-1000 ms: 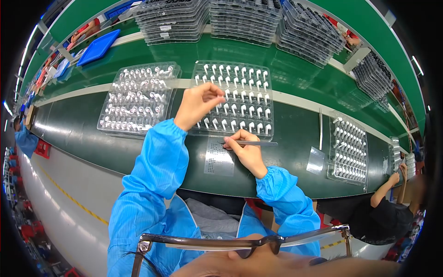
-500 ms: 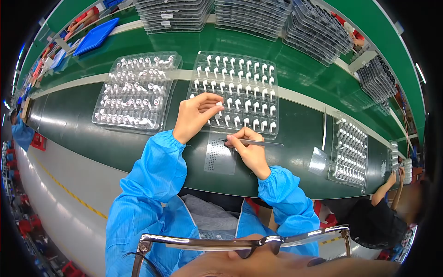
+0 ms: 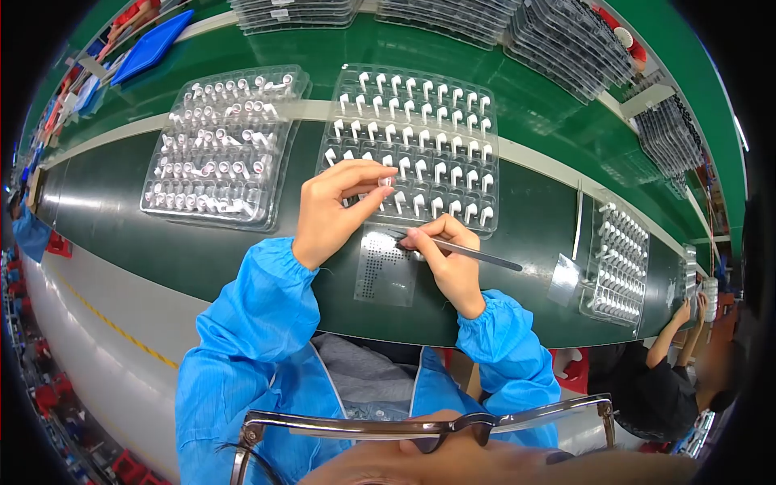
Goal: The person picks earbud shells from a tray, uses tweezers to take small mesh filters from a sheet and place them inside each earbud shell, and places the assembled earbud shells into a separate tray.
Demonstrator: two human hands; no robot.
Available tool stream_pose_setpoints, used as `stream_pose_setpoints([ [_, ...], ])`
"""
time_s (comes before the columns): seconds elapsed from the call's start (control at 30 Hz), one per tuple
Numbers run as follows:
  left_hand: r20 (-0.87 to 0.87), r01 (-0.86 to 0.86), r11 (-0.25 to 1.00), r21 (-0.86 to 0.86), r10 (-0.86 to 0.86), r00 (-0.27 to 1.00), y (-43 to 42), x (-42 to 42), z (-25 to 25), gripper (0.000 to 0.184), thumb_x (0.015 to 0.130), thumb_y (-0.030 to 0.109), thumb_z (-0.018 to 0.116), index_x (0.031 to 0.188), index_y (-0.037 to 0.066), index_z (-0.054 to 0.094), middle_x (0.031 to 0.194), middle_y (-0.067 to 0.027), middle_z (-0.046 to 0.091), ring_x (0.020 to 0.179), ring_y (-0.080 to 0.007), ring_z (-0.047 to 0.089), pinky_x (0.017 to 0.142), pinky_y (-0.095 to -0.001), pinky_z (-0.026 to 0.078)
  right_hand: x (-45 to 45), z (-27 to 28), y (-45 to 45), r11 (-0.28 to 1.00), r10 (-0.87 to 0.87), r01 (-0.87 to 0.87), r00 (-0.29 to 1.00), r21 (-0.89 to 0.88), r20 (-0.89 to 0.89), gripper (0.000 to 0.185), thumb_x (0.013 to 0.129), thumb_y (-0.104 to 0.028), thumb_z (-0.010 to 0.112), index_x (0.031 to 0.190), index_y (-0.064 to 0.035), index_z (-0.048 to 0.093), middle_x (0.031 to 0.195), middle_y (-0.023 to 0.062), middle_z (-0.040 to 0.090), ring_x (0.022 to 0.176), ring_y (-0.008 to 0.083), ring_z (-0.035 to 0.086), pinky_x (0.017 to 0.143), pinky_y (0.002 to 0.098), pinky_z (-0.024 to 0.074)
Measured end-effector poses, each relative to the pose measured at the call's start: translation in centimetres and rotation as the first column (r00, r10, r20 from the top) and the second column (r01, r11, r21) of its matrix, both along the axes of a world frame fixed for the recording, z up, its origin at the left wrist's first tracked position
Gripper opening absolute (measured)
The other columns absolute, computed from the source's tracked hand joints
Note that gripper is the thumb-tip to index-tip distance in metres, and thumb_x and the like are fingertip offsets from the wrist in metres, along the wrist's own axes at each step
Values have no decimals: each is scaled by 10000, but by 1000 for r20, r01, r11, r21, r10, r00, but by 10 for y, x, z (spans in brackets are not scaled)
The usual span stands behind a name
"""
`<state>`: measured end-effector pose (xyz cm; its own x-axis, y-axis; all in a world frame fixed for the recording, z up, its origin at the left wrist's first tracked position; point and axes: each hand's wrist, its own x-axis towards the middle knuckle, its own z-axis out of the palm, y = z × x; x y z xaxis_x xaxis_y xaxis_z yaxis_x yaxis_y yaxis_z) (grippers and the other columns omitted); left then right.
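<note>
My left hand (image 3: 335, 206) pinches a white earbud shell (image 3: 386, 183) between thumb and fingertips, over the near left part of a clear plastic tray (image 3: 494, 153) filled with rows of similar white shells. In my right hand (image 3: 447, 257) are metal tweezers (image 3: 495, 260), their back end pointing right. The tweezers' tips reach to the top of a clear sheet (image 3: 385, 289) with small black dots in rows; whether they grip a dot is too small to tell. This sheet lies flat on the dark green worktop, just in front of the tray.
A second clear tray (image 3: 279, 166) of white pieces sits to the left. Farther right are another filled tray (image 3: 621, 267) and a small clear sheet (image 3: 564, 277). Stacked trays (image 3: 566, 48) and a blue tray (image 3: 153, 47) stand at the back. A co-worker (image 3: 663, 388) works at far right.
The view has shifted slightly. The tweezers' back end now slants lower to the right. My left hand still pinches the earbud shell, now turned a little.
</note>
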<state>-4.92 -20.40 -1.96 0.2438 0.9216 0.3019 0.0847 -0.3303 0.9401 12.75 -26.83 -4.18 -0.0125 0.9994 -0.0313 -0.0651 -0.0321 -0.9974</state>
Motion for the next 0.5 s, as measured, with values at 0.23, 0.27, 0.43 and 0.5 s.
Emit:
stream_pose_setpoints([
  [0.23, -71, -33, 999, 35, 35, 997, 3, 1, 1, 235, 795, -32, 639, 1030, -21, 637, 1024, -108, 612, 906, -180, 644, 786, -266, 537, -1, -1, 1, 1000, 0, 0, 1000, 30, -1, 77, 850, 8, 607, 814, 36, 545, 809, 132, 647, 772, 164, 653, 709, 248, 522],
  [0.27, -48, -57, 998, 31, 58, 997, 2, 2, -1, 232, 784, -21, 650, 1015, -3, 648, 981, -100, 626, 875, -171, 654, 761, -265, 544, 0, -1, -1, 999, -1, 1, 1000, 32, 2, 77, 851, 11, 604, 814, 36, 541, 812, 131, 645, 772, 167, 654, 708, 250, 522],
  [0.43, -60, -87, 992, 87, 93, 994, 4, 2, -2, 229, 775, -13, 657, 1003, 12, 651, 928, -89, 643, 843, -162, 665, 738, -260, 549, -1, 0, -1, 998, -2, 5, 999, 55, -43, 72, 854, 18, 595, 815, 35, 537, 812, 132, 642, 776, 176, 655, 708, 256, 525],
  [0.5, -60, -89, 993, 83, 94, 994, 4, 2, -3, 226, 775, -13, 657, 999, 10, 651, 927, -89, 643, 845, -164, 666, 738, -260, 549, -1, 0, -1, 999, -1, 2, 999, 49, -34, 70, 855, 20, 592, 815, 36, 537, 810, 134, 641, 777, 179, 655, 708, 260, 526],
])
